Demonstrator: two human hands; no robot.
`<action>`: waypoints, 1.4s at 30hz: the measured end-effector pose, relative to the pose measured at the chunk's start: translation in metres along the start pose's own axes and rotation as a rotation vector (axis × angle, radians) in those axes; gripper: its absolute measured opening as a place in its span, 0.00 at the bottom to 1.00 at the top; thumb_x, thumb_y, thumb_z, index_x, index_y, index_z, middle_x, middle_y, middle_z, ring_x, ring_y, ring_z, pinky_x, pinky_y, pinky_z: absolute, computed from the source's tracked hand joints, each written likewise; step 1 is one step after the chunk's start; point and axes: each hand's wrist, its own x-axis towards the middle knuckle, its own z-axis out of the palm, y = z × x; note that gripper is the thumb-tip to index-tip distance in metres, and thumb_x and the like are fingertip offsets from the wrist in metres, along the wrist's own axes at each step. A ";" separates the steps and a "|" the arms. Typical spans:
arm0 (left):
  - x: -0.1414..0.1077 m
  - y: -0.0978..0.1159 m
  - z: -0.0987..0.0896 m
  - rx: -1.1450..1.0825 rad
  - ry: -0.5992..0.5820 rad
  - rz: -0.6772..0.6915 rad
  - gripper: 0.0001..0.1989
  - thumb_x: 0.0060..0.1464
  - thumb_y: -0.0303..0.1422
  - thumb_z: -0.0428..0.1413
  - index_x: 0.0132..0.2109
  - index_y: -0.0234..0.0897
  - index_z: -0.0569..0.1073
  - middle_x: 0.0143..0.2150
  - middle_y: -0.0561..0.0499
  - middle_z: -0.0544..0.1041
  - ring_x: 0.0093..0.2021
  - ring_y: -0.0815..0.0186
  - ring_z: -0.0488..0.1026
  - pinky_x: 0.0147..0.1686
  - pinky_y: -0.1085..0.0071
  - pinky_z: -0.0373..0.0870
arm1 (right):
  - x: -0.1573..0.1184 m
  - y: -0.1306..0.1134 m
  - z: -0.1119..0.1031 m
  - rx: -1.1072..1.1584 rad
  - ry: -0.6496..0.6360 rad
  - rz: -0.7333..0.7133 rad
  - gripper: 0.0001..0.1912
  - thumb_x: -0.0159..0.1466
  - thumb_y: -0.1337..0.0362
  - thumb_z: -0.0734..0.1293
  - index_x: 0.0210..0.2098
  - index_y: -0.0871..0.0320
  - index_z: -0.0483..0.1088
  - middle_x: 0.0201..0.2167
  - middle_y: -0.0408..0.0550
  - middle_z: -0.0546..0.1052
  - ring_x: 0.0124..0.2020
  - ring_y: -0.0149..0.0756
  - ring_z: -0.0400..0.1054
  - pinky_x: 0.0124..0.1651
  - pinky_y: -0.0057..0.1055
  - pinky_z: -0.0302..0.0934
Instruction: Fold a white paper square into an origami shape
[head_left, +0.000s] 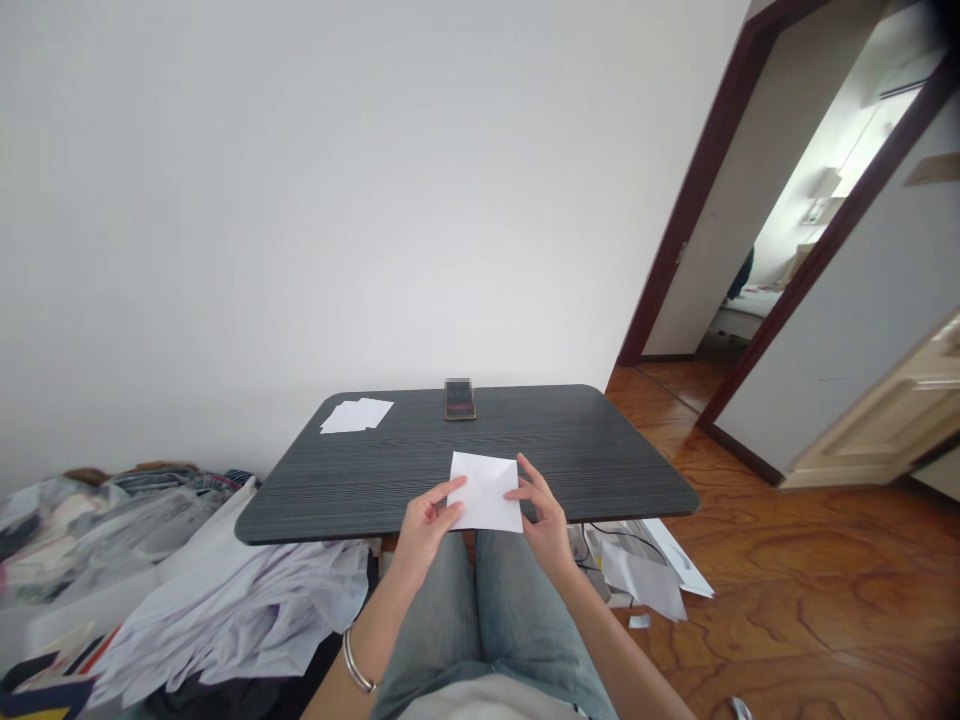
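A small white sheet of paper (pixel 487 492), roughly square, is held up over the front edge of the dark table. My left hand (pixel 429 515) pinches its left edge between thumb and fingers. At the right edge my right hand (pixel 541 510) grips the sheet with thumb and fingers, its index finger raised near the upper right corner. Faint crease lines seem to show on the paper. The fingers behind the sheet are hidden.
The dark wood-grain table (pixel 405 450) stands against a white wall. Several white paper pieces (pixel 352 415) lie at its back left, and a phone (pixel 460 399) at the back middle. Clothes (pixel 247 620) are heaped on the left. Papers and cables (pixel 645 570) lie below on the right.
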 end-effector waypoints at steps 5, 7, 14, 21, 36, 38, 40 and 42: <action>-0.002 0.000 -0.001 -0.021 -0.055 0.000 0.27 0.48 0.46 0.55 0.50 0.31 0.71 0.44 0.40 0.77 0.44 0.55 0.73 0.42 0.62 0.69 | -0.002 0.006 0.004 0.082 -0.024 0.087 0.04 0.53 0.69 0.66 0.29 0.55 0.73 0.38 0.49 0.76 0.39 0.41 0.71 0.41 0.37 0.64; -0.003 0.000 -0.005 -0.064 -0.120 -0.008 0.30 0.51 0.51 0.48 0.49 0.30 0.72 0.44 0.38 0.76 0.44 0.55 0.73 0.42 0.60 0.69 | -0.003 0.007 0.004 0.104 -0.001 0.101 0.04 0.52 0.69 0.66 0.27 0.56 0.73 0.32 0.47 0.77 0.34 0.39 0.71 0.38 0.35 0.64; -0.008 0.010 -0.023 0.293 -0.447 0.237 0.23 0.51 0.36 0.54 0.55 0.38 0.66 0.54 0.42 0.66 0.51 0.56 0.67 0.51 0.63 0.62 | -0.007 0.006 0.003 0.162 0.030 0.109 0.01 0.52 0.67 0.67 0.25 0.56 0.72 0.29 0.46 0.75 0.31 0.37 0.70 0.34 0.32 0.63; -0.005 0.012 -0.012 0.598 -0.226 0.467 0.08 0.46 0.34 0.59 0.35 0.36 0.75 0.39 0.45 0.74 0.39 0.61 0.71 0.39 0.69 0.65 | -0.009 -0.003 0.009 0.199 -0.018 0.084 0.02 0.54 0.65 0.67 0.26 0.56 0.72 0.28 0.47 0.74 0.30 0.37 0.69 0.33 0.31 0.62; -0.007 -0.008 0.015 0.012 -0.051 0.228 0.13 0.43 0.35 0.61 0.36 0.32 0.71 0.31 0.50 0.75 0.30 0.66 0.71 0.32 0.71 0.70 | -0.007 -0.035 0.019 0.393 0.077 0.264 0.14 0.55 0.57 0.68 0.20 0.58 0.63 0.18 0.41 0.68 0.22 0.30 0.60 0.28 0.26 0.57; -0.009 -0.007 0.021 -0.036 -0.022 0.201 0.14 0.43 0.34 0.61 0.38 0.32 0.71 0.32 0.50 0.75 0.29 0.67 0.71 0.31 0.71 0.71 | -0.006 -0.041 0.021 0.437 0.089 0.313 0.13 0.55 0.58 0.68 0.21 0.58 0.64 0.18 0.40 0.68 0.21 0.29 0.60 0.26 0.25 0.57; -0.009 -0.006 0.025 -0.060 0.013 0.200 0.14 0.43 0.33 0.61 0.38 0.33 0.69 0.32 0.52 0.74 0.28 0.68 0.71 0.30 0.71 0.72 | -0.005 -0.045 0.022 0.484 0.108 0.352 0.11 0.54 0.59 0.69 0.23 0.58 0.65 0.20 0.40 0.69 0.21 0.28 0.60 0.25 0.24 0.58; -0.010 -0.004 0.028 -0.082 0.056 0.211 0.14 0.43 0.33 0.62 0.36 0.33 0.67 0.31 0.53 0.73 0.27 0.69 0.71 0.28 0.72 0.72 | -0.004 -0.048 0.023 0.518 0.120 0.377 0.10 0.53 0.60 0.69 0.25 0.58 0.66 0.23 0.40 0.70 0.22 0.27 0.61 0.25 0.24 0.59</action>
